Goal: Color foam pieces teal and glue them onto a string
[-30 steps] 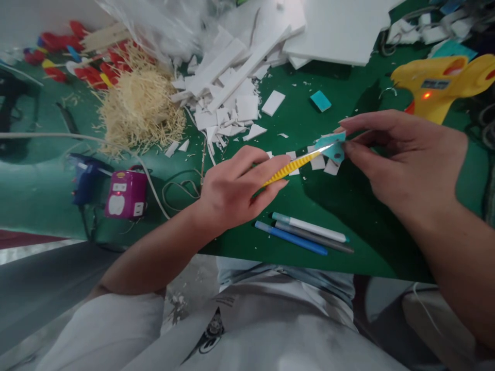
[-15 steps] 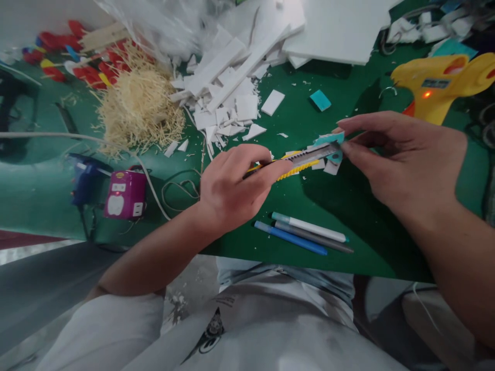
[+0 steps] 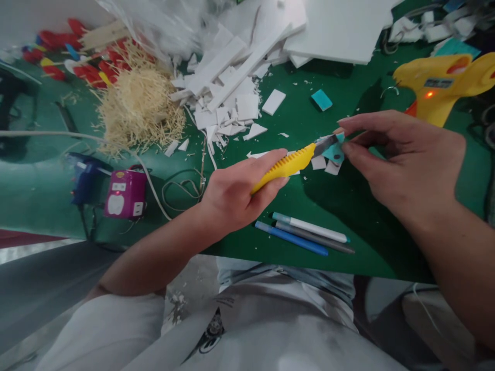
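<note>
My left hand (image 3: 243,193) is closed round the yellow handle of a box cutter (image 3: 288,167). Its grey blade reaches up and right to a small teal foam piece (image 3: 334,152) with a dark spot on it. Between thumb and fingertips, my right hand (image 3: 402,154) pinches that foam piece at its right edge. The blade lies against or just over the foam; I cannot tell how deep it sits. Several white foam scraps (image 3: 319,163) lie under and beside the piece. Three pens (image 3: 305,234) lie side by side nearer my body.
A yellow glue gun (image 3: 436,82) with a lit orange light stands at the right. White foam offcuts (image 3: 232,87) and a foam sheet (image 3: 340,31) lie at the back. Leftward are a straw-like heap (image 3: 141,103), a purple power adapter (image 3: 126,194) and a cable (image 3: 150,185). One teal block (image 3: 322,100) lies behind.
The box cutter has turned in my left hand, so its yellow side now faces up instead of the metal blade channel. My right hand keeps its pinch in nearly the same spot.
</note>
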Available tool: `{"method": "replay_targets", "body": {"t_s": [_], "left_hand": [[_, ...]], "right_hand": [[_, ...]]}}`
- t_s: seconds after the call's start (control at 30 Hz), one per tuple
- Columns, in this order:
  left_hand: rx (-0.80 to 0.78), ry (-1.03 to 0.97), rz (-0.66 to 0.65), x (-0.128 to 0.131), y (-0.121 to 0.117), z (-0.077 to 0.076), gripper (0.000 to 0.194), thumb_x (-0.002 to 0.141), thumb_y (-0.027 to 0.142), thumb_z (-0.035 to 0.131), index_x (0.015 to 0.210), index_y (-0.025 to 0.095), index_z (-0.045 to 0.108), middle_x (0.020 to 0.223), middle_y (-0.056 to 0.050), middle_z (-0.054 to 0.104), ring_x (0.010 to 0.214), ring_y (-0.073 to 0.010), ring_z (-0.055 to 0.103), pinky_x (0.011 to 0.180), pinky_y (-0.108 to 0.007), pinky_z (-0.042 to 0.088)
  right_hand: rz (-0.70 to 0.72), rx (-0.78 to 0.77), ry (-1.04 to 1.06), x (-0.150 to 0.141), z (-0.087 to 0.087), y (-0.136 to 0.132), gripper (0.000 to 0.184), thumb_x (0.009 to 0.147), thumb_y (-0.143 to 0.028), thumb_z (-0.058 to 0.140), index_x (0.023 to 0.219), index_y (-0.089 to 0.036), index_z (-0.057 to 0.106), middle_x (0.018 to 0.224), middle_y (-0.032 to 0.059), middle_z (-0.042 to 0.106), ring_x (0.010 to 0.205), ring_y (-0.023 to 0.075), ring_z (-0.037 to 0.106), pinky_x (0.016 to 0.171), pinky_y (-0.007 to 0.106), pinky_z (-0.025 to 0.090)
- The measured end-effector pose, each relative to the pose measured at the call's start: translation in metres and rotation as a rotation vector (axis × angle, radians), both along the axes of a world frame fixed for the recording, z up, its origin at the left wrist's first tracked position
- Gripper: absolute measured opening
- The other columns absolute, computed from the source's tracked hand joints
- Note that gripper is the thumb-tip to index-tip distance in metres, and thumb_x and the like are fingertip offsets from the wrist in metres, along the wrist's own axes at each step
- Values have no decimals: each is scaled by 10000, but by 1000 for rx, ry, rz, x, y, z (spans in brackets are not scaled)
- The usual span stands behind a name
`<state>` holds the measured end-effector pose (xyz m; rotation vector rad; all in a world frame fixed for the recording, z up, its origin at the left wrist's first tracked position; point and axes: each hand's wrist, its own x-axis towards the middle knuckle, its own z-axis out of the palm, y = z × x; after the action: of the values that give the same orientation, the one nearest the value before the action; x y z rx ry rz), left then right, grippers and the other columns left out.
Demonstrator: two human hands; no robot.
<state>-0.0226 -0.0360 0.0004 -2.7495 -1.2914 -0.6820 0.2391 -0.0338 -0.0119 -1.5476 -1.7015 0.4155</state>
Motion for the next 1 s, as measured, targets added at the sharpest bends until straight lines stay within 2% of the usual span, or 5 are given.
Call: {"method": "replay_targets", "body": {"t_s": [0.17,0.3,0.47,0.7,1.0], "left_hand": [[-98,-80,-9,2,0,-3,313,1075,342,536,1313,229,706,1125,-12,823,901,-133,784,755,-209,604],[26,-62,-115,2,4,-7,289,1003,188,610,1260,242,731,1052,-25,802,910,-151,750,764,-250,585],[213,29,-94,-1,7,-5,325,959,85,607,1178,274,755,958,-25,785,788,-175,693,698,-330,514],[188,-88,-165,-3,5,-6,290,991,229,661,1277,181,663,931,-1,800,742,-129,736,636,-248,527],[199,-96,-161,-1,4,-7,254,1021,237,605,1267,195,653,949,-3,807,746,-119,752,651,-243,553]], "right_hand": [[-21,-5,-14,-1,1,0,257,878,-203,734,1099,-308,812,945,-43,785,760,80,705,705,249,640],[-18,-6,22,-1,1,0,260,868,-201,742,1098,-301,810,936,-41,787,744,91,708,691,271,653],[0,-8,52,-1,1,1,251,862,-182,742,1078,-290,814,957,-35,791,750,86,707,690,262,647],[-38,-25,44,-1,3,1,249,879,-186,737,1103,-274,801,971,-37,784,767,71,702,715,261,632],[-49,-48,23,-1,2,3,249,879,-196,756,1105,-295,793,956,-37,783,767,78,723,705,260,649]]}}
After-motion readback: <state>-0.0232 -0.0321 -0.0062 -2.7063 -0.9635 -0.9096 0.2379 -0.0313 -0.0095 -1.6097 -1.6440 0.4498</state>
